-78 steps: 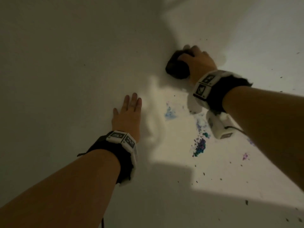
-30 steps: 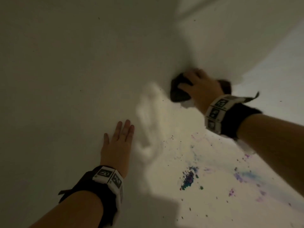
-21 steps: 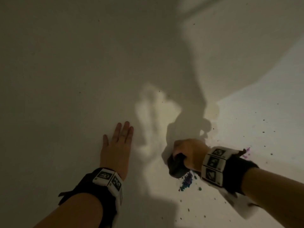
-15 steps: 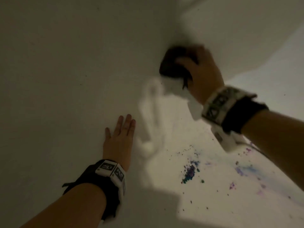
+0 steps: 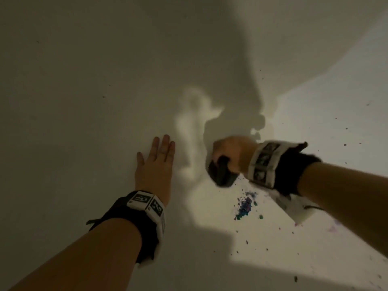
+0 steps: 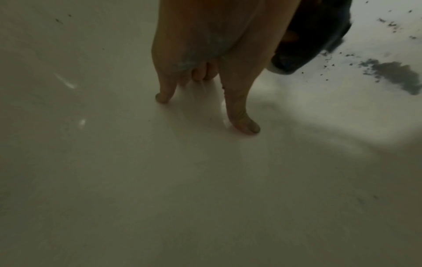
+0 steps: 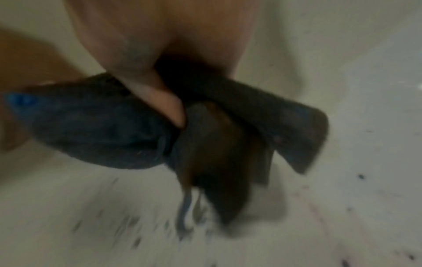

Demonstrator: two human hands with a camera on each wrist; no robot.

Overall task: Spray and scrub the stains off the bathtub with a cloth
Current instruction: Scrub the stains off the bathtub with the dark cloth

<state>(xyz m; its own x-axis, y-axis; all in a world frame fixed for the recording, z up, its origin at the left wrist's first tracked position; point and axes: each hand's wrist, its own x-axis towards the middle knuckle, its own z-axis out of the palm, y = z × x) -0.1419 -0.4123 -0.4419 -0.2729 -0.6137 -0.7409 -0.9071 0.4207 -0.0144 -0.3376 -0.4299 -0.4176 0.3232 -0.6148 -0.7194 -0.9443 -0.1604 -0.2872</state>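
My right hand [image 5: 230, 153] grips a bunched dark cloth [image 5: 221, 175] and holds it against the white bathtub [image 5: 84, 80] floor, just above and left of a blue-purple stain patch [image 5: 244, 206]. In the right wrist view the cloth [image 7: 109, 130] is wadded under my curled fingers, a loose flap hanging down, blurred by motion. My left hand [image 5: 157, 162] lies flat on the tub surface left of the cloth, fingers straight; the left wrist view shows its fingertips [image 6: 245, 125] pressing the tub beside the dark cloth [image 6: 306, 45].
Small dark specks [image 5: 273, 246] and faint purple smears [image 5: 333, 227] are scattered across the lit part of the tub to the right. The tub's wall [image 5: 273, 28] curves up at the back. Shadow covers the left side.
My right hand has swept the cloth from the far tub wall back down toward me, beside the blue-purple stain. The left hand has stayed flat in place.
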